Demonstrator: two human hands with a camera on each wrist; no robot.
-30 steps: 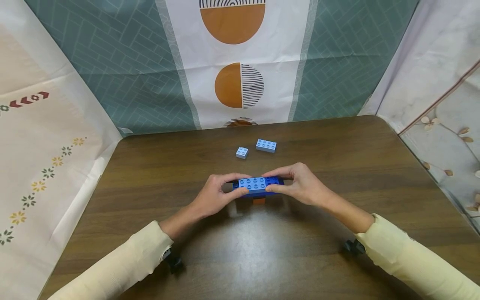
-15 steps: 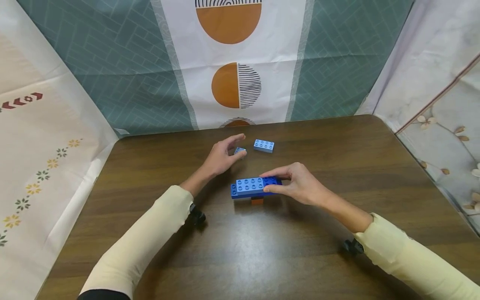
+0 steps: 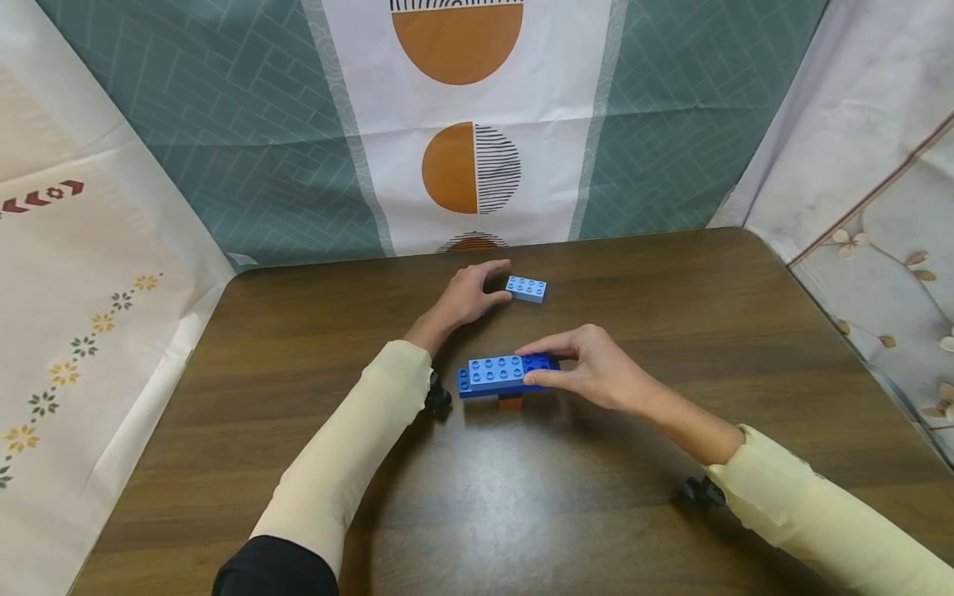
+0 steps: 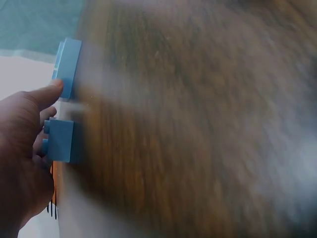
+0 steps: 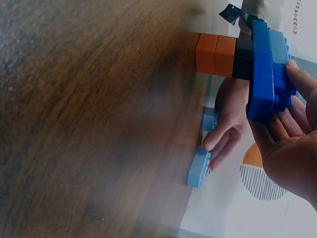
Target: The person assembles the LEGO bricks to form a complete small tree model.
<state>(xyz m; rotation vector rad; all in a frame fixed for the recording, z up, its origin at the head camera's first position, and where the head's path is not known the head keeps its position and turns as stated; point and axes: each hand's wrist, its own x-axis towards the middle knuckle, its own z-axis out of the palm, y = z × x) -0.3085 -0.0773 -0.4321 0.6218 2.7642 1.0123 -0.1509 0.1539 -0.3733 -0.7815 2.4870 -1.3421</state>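
Observation:
My right hand [image 3: 599, 370] pinches the dark blue brick [image 3: 538, 362] at the right end of a built stack. Beside that brick sits a light blue eight-stud brick [image 3: 495, 372]; both rest on a longer dark blue brick [image 5: 262, 69]. Below it come a dark brick [image 5: 243, 58] and orange bricks [image 5: 215, 53], which stand on the table. At the back, my left hand [image 3: 468, 296] reaches with fingers apart, thumb tip at the left end of a loose light blue brick [image 3: 526, 288]. A small light blue brick [image 4: 60, 141] lies beneath this hand, hidden in the head view.
The brown wooden table [image 3: 298, 364] ends at a patterned cloth [image 3: 291, 149] hung behind it. More cloth hangs on the left [image 3: 112, 273] and right [image 3: 879, 215]. Black wrist cameras sit below both sleeves [image 3: 350, 430].
My left hand has let go of the stack's left end and moved back and right, past the small brick to the longer loose one. My right hand stays on the stack.

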